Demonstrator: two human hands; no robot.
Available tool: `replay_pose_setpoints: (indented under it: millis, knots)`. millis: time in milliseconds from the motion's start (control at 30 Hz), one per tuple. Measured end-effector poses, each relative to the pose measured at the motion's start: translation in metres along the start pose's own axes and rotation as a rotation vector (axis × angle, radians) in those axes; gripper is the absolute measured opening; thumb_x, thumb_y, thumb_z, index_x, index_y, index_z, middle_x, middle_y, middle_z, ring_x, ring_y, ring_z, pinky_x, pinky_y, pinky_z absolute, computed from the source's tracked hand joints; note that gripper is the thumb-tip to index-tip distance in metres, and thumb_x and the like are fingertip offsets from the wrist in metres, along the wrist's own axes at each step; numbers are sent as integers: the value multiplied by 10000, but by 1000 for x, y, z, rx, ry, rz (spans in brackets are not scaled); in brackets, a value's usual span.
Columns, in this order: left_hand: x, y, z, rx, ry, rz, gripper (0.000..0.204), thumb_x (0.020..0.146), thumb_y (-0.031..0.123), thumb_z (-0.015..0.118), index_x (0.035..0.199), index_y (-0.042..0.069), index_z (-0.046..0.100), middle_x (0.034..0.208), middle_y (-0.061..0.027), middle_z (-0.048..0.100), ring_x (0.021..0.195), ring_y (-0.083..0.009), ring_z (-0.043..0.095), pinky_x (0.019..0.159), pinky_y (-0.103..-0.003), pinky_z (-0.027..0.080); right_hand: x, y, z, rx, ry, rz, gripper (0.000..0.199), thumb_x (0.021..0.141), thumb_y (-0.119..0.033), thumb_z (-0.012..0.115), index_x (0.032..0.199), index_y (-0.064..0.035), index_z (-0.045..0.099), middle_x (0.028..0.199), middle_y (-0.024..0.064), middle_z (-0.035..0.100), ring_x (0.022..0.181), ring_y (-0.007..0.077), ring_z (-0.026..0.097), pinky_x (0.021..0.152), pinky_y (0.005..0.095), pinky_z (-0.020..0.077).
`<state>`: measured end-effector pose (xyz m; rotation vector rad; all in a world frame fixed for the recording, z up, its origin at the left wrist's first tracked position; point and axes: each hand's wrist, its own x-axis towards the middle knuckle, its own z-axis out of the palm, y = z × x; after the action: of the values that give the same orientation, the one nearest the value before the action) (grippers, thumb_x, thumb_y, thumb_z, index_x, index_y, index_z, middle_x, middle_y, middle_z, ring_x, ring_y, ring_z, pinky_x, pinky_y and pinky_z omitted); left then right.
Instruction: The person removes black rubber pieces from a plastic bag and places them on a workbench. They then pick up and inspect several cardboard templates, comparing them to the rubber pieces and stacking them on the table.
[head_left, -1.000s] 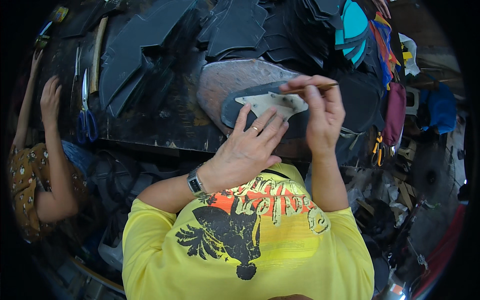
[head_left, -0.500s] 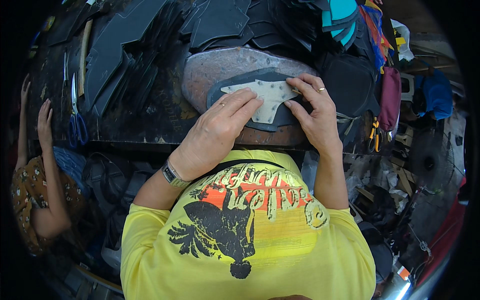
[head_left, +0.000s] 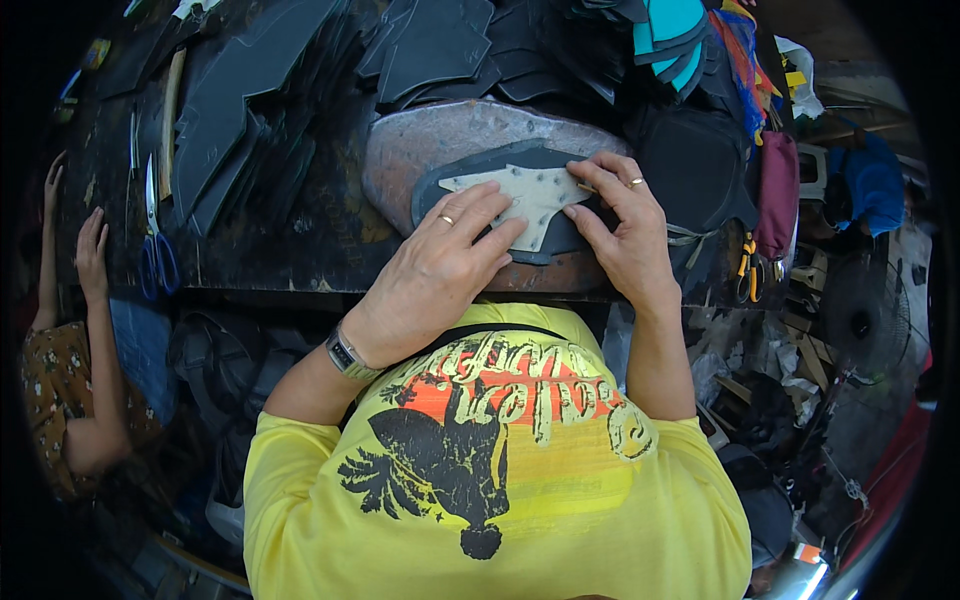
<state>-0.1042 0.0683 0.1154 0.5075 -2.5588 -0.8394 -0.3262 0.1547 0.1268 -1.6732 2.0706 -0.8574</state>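
A pale, T-shaped template (head_left: 535,205) dotted with dark marks lies on a dark grey sheet piece (head_left: 455,168). That sheet rests on a worn brown slab (head_left: 405,150) at the table's front edge. My left hand (head_left: 440,255) lies over the template's left part, fingers stretched out and fingertips pressing it down. At the template's right arm, my right hand (head_left: 632,225) pinches a thin, tan, stick-like tool (head_left: 587,187) between thumb and fingers. Most of that tool is hidden by the fingers, so its exact kind cannot be made out.
Stacks of dark cut pieces (head_left: 430,50) cover the back, with turquoise ones (head_left: 668,35) among them. Blue-handled scissors (head_left: 158,255) lie left, orange-handled snips (head_left: 748,270) right near a maroon pouch (head_left: 775,195). Another person's hand (head_left: 92,255) rests at the table's left edge.
Both hands stay at the template with little movement; the left fingers have spread slightly. The whole view has shifted a little. The other person's arm has barely moved.
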Motion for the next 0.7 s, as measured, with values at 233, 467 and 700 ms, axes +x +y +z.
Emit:
replay_pose_setpoints:
  millis: [233, 467, 700]
  knots:
    - [4, 10, -3, 206, -126, 42, 511, 864, 269, 714, 1314, 70, 578, 1287, -158, 550, 1317, -335, 454, 1108, -446, 392, 7, 2, -6, 133, 298, -95, 190, 970, -96, 607, 1114, -27, 710, 1076, 110, 616, 1019, 219, 604, 847, 315, 490]
    - [12, 17, -4, 270, -213, 74, 588, 879, 346, 692, 1322, 3, 512, 1279, -167, 482, 1269, -378, 417, 1097, -475, 335, 12, -8, -5, 814, 306, 88, 221, 1058, -119, 493, 1193, 15, 605, 1051, 84, 628, 842, 142, 682, 749, 232, 531]
    - [9, 20, 1, 412, -247, 78, 749, 814, 423, 743, 1365, -18, 495, 1335, -232, 480, 1296, -418, 427, 1109, -517, 341, 22, -28, 34, 1103, -38, 130, 153, 1027, -26, 499, 1163, 20, 551, 1129, 123, 642, 1030, 213, 693, 883, 297, 556]
